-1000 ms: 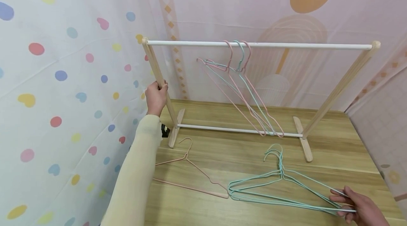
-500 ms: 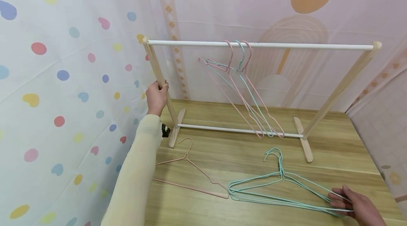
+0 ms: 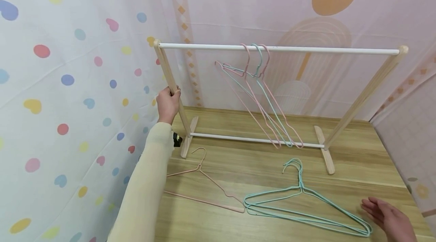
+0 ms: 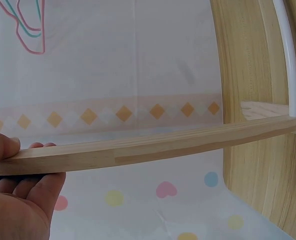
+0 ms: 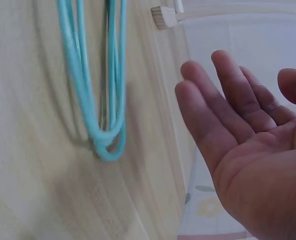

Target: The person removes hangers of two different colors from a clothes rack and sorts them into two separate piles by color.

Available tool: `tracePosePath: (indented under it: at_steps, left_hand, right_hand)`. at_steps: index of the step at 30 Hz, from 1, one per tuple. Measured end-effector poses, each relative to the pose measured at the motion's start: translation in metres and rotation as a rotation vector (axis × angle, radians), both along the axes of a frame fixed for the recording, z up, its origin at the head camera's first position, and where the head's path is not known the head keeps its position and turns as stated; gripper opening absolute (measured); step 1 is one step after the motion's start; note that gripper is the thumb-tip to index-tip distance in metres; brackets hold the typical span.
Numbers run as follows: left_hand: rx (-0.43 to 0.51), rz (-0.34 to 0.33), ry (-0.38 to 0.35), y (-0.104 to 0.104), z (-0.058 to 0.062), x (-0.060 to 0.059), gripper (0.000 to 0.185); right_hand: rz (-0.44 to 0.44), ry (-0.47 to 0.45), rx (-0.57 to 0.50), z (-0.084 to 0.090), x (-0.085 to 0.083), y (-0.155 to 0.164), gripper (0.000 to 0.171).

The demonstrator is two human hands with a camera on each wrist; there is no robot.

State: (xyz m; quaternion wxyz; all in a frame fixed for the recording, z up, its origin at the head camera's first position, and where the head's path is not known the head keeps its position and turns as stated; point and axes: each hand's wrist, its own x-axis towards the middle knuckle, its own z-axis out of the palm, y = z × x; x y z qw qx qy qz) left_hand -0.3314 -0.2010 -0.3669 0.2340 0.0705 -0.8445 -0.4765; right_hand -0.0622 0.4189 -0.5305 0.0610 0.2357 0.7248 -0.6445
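My left hand [image 3: 168,105] grips the left wooden post [image 3: 165,67] of a garment rack, and in the left wrist view thumb and fingers wrap that post [image 4: 138,150]. On the rack's white top rail [image 3: 204,46] hang a teal hanger [image 3: 260,58] and two pink ones. Several teal hangers [image 3: 301,186] lie stacked on the table, hooks toward the rack. Just right of their near corner is my right hand [image 3: 390,217], holding nothing. The right wrist view has its fingers [image 5: 243,97] loosely extended, apart from the teal wires [image 5: 99,134].
A pink hanger [image 3: 200,167] lies flat at the left, its right tip by the teal stack, its left part behind my sleeve [image 3: 143,189]. The rack's right foot [image 3: 325,151] stands on the wooden table [image 3: 361,158]. Printed curtains [image 3: 85,128] enclose the left and back.
My right hand has let go of the teal hangers and drawn slightly right; their stack now lies flat together. The hanging hangers swayed slightly. My left hand stays on the post.
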Motion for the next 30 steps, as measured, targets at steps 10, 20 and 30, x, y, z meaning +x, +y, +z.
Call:
tracePosePath:
  at_steps: [10, 20, 30]
  left_hand:
    - [-0.024, 0.004, 0.014, 0.0, 0.0, 0.0, 0.024]
    - [-0.019, -0.003, 0.005, 0.0, -0.001, 0.001, 0.025]
    - [-0.017, -0.009, 0.005, 0.0, -0.002, 0.002, 0.027]
  right_hand:
    - [0.065, 0.167, -0.199, 0.003, 0.004, -0.012, 0.033]
    - [0.225, 0.349, -0.499, 0.015, 0.003, -0.023, 0.038]
    - [0.413, 0.489, -0.706, 0.038, -0.012, -0.049, 0.046]
